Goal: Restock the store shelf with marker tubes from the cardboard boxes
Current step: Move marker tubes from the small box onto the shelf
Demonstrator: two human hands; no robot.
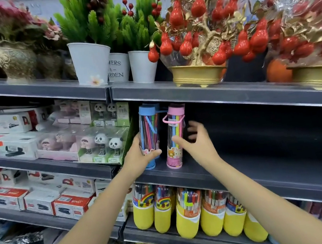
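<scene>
Left grip: my fingers and thumb curl round the lower part of the blue tube, thumb across its front near the bottom label.
Blue tube: upright on the dark shelf, blue cap on top, coloured markers showing through the clear wall, a blue strap hanging down its side.
Right grip: spread wide, fingers fanned and blurred, holding nothing; my thumb lies at or just beside the right side of the pink tube, and I cannot tell whether it touches.
Pink tube: upright on the same shelf, just beside the blue one on its right, a narrow gap between them; pink cap, pink handle looped across the front, cartoon animals on the lower label.
Shelf: both tubes stand at its left end, near the front edge.
Below: yellow tubes of markers stand in a row on the next shelf down.
Left bay: panda figures in clear packs, and boxed staplers.
Above: white pots of green plants, and gold bowls of red ornaments.
</scene>
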